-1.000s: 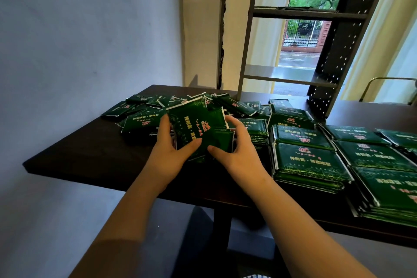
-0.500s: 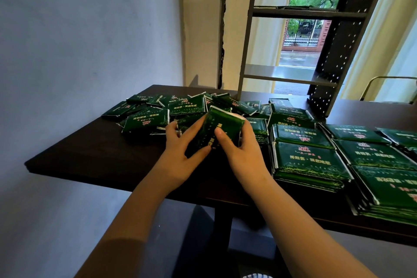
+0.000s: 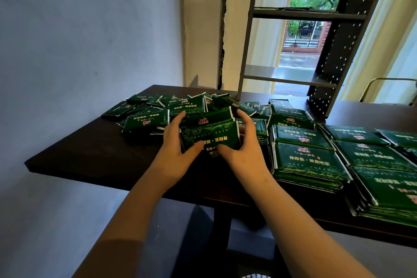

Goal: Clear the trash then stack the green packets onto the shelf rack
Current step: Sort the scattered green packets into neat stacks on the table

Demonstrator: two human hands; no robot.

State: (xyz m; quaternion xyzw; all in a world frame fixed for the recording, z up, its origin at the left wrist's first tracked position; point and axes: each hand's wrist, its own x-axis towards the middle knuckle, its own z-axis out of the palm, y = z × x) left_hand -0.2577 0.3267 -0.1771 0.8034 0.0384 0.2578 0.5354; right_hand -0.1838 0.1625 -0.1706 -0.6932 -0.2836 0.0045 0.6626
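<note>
Held item: small bundle of green packets, gold scrollwork and printed lettering facing the camera, tilted with its far edge raised. It sits just above the dark table, at the near edge of the loose heap. The count is unclear; it looks like at least two packets.

Left hand: fingers curled round the bundle's left end, thumb pressed on its near face.

Right hand: fingers wrapped over the bundle's right end, thumb on the near face close to the left thumb.

Loose heap of green packets: scattered at mixed angles across the table's far left part, some overlapping.

Squared stacks of green packets: set in rows on the table to the right of the hands, just beside one another.

Metal shelf rack: stands on the table's far side behind the heap, with a perforated dark upright and two shelves showing.

Window: behind the rack, showing trees and a wet street.
</note>
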